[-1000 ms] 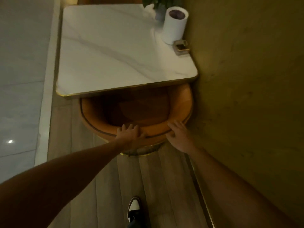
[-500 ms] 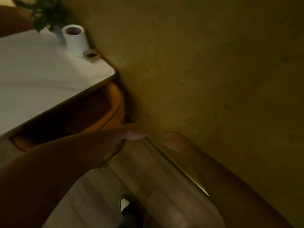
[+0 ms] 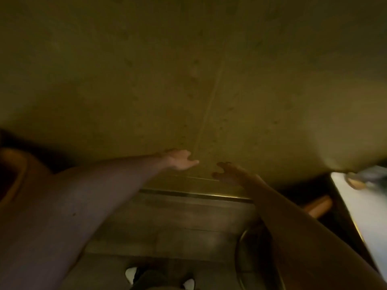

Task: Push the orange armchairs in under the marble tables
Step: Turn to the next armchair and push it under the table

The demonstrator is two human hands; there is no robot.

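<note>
I face a dim olive wall. My left hand [image 3: 180, 161] and my right hand [image 3: 228, 171] hang in the air in front of it, fingers apart, holding nothing. The orange armchair [image 3: 14, 176] I had my hands on shows as a curved back at the far left edge. At the right edge lies a white marble table [image 3: 364, 214] with a gold rim. Under it pokes part of a second orange armchair [image 3: 318, 206], with its round gold base [image 3: 240, 248] on the floor behind my right forearm.
The wall [image 3: 188, 70] fills the upper frame, with a gold skirting strip [image 3: 192, 194] at its foot. Wooden floor [image 3: 178, 225] lies between the two chairs. My shoes [image 3: 134, 274] are at the bottom. A small blurred object [image 3: 356, 182] sits on the right table's corner.
Both hands have come off the first armchair's back and now hang free. My view has swung right, past the wall, and a second table and chair have come into sight.
</note>
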